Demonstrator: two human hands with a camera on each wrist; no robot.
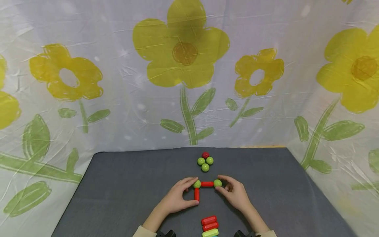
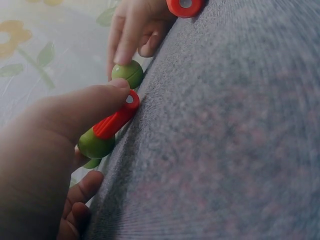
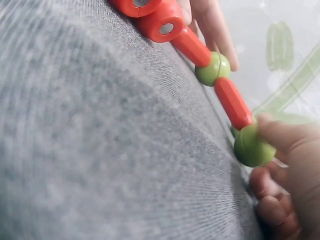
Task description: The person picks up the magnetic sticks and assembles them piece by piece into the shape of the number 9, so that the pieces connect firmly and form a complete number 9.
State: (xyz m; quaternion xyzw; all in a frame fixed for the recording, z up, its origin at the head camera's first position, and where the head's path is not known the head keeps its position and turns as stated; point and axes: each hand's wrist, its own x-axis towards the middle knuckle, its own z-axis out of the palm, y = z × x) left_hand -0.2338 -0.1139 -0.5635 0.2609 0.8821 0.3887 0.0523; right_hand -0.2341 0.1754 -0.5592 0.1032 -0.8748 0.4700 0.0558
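Two red magnetic rods and two green balls are joined in an L on the dark table. My left hand [image 1: 177,196] holds the left side, its thumb at the near end of the upright red rod [image 1: 196,194] and its index finger on the corner green ball [image 1: 197,184]. From that ball the crosswise red rod [image 1: 207,184] runs to the right green ball [image 1: 217,183]. My right hand [image 1: 235,194] pinches this ball [image 3: 255,145] between thumb and index finger. In the left wrist view, a silvery disc shows in the near rod's end [image 2: 129,99].
Beyond the L, a red ball [image 1: 205,154] and three green balls [image 1: 205,167] sit clustered on the grey tabletop [image 1: 133,177]. Nearer, red rods [image 1: 209,220] and a yellow-green rod [image 1: 210,232] lie in a row. A flowered cloth [image 1: 118,82] hangs behind.
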